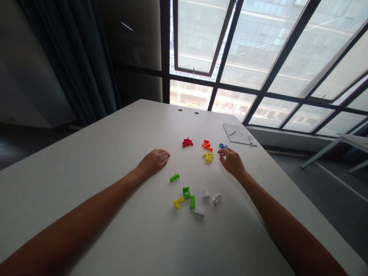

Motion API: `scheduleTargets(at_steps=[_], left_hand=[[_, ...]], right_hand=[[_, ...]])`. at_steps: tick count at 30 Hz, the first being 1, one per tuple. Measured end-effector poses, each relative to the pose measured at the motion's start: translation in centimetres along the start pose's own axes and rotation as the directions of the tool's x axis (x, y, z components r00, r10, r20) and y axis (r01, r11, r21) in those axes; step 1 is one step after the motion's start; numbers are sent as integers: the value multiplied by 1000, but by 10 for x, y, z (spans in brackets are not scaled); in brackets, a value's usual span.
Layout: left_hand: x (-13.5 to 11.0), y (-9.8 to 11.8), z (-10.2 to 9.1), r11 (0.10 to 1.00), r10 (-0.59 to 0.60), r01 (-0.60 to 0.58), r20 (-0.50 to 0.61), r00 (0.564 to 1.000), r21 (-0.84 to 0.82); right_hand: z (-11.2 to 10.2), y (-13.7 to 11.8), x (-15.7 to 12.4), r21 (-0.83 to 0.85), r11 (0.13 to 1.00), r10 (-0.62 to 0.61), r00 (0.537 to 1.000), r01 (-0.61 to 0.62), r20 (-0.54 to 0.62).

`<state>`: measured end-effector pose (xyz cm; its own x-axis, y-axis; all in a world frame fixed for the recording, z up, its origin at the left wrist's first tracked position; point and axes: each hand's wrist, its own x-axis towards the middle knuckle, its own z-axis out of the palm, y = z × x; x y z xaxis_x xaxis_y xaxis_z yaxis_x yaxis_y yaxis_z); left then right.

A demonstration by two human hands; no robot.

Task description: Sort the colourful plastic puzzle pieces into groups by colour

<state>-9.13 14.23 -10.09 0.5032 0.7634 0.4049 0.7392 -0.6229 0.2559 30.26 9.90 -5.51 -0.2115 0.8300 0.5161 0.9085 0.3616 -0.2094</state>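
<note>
The left hand lay on the table, fingers loosely curled, and whether they held anything could not be told. The right hand, fingers bent, slightly parted and visibly empty, was at the near side of the blue pieces, right of the orange pieces.

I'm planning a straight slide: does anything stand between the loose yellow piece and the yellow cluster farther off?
Yes: the square green piece, close beside the loose yellow piece; past that, nothing visible until the yellow cluster.
</note>
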Motion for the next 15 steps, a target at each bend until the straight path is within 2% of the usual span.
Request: scheduleTargets(at_steps=[2,4,6,10,15], left_hand=[[0,0,0,1000,0,0,-2,1000,-3],[0,0,0,1000,-2,2,-1,1000,-3],[0,0,0,1000,-4,4,-5,1000,-7],[0,-1,1,1000,-2,1,-13,1000,-17],[0,0,0,1000,-4,4,-1,1000,5]], right_hand=[[0,34,-1,-137,986,104,994,-98,40],[0,58,-4,-192,976,129,982,-102,135],[1,72,-8,-186,979,119,970,-80,212],[1,77,-8,-134,988,113,958,-79,264],[-13,54,0,-80,990,130,954,-112,271]])
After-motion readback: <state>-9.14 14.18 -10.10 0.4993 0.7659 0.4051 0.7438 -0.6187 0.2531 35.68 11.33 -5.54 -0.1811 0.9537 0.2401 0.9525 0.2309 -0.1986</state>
